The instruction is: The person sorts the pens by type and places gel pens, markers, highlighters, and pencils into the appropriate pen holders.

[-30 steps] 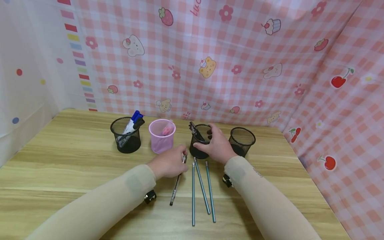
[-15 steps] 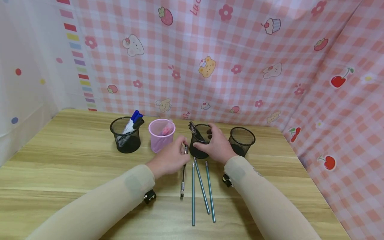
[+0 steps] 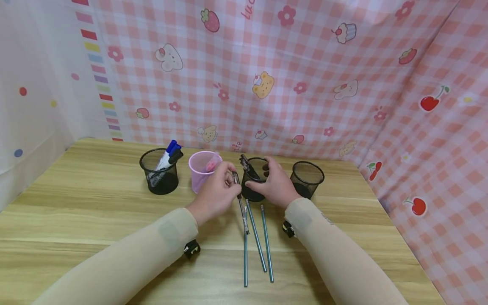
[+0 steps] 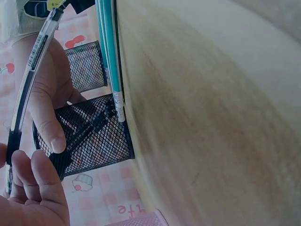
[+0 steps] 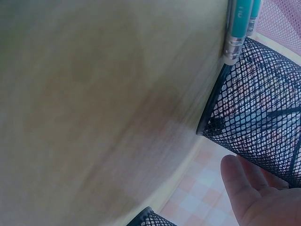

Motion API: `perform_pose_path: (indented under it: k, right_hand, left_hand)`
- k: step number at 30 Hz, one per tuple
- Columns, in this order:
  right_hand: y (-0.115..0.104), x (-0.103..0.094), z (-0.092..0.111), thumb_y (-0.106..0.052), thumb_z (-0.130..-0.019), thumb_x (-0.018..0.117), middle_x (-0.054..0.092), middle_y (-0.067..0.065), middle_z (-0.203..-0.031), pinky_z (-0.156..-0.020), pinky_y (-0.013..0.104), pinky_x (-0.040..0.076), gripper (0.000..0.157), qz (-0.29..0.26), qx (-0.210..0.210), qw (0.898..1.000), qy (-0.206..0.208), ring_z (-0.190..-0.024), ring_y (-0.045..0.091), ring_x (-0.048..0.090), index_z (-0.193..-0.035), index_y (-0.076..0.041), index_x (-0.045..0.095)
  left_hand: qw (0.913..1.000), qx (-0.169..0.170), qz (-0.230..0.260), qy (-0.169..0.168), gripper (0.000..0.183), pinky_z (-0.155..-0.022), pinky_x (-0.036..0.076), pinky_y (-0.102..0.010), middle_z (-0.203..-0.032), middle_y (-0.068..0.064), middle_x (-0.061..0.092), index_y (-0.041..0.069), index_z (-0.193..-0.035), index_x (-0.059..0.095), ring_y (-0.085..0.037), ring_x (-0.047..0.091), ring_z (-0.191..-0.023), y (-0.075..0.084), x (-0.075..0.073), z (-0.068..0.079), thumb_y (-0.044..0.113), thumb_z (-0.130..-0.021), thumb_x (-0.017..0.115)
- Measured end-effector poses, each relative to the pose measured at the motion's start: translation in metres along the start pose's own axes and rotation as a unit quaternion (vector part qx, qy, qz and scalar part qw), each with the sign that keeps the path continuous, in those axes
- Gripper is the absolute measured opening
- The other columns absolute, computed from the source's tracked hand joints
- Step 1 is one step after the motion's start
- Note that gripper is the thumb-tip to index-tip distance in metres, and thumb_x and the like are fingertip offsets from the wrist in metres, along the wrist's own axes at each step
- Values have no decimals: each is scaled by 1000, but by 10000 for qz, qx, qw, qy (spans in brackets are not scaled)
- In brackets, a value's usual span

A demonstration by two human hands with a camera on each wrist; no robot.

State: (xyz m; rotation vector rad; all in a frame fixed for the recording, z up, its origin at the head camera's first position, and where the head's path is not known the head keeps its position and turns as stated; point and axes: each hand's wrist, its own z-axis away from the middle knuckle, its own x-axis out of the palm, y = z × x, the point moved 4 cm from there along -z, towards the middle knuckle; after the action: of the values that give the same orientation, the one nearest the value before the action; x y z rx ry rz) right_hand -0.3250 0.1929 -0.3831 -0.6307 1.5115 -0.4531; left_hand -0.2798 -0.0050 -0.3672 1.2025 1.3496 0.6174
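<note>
My left hand (image 3: 216, 189) pinches a clear-barrelled pen (image 3: 242, 212) near its black end. The pen slants above the table, its other end toward me over the pencils; the left wrist view shows its full barrel (image 4: 33, 70). With thumb in front and fingers on the far side, my right hand (image 3: 277, 183) grips a black mesh pen cup (image 3: 252, 192). Several black pens (image 3: 247, 164) lean inside that cup. In the right wrist view, the fingers (image 5: 240, 176) lie along the mesh. Three teal pencils (image 3: 257, 239) lie on the wooden table just before the cup.
At left stands a black mesh cup (image 3: 164, 183) with blue- and black-capped markers (image 3: 167, 159). Beside it, a pink cup (image 3: 197, 180) holding something pink is partly behind my left hand. Another black mesh cup (image 3: 308, 176) stands right of my right hand. A checked cloth (image 3: 244, 106) hangs behind.
My left hand has lifted the pen and carried it rightward and away from me, closer to the gripped cup. The pen's near end has swung right over the pencils. The right hand stays put.
</note>
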Motion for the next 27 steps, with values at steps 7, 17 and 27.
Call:
perform_pose_path:
  k: [7, 17, 27]
  right_hand:
    - [0, 0, 0, -56, -87, 82, 46, 18, -157, -113, 56, 49, 108, -4, 42, 10000, -18, -141, 38, 52, -166, -14, 23]
    - [0, 0, 1, -58, -87, 82, 44, 17, -160, -115, 57, 47, 109, -14, 70, 10000, -63, -145, 37, 49, -167, -15, 22]
    - [-1, 0, 0, -53, -88, 83, 46, 18, -158, -115, 57, 47, 107, 25, 32, 10000, -19, -143, 38, 51, -166, -14, 23]
  left_hand:
    - [9992, 106, 260, 276, 38, -71, 49, -29, -92, -5, 59, 10, -131, 47, -17, 54, -75, 2, -3, -2, 8, -96, 61]
    - [9955, 94, 729, 600, 36, -69, 51, -28, -91, -6, 58, 11, -132, 44, -21, 56, -79, 2, -6, -2, 8, -100, 60]
    - [9877, 6, 1281, 893, 37, -69, 57, -31, -95, -10, 61, 8, -134, 42, -29, 62, -81, 6, -5, -3, 5, -102, 59]
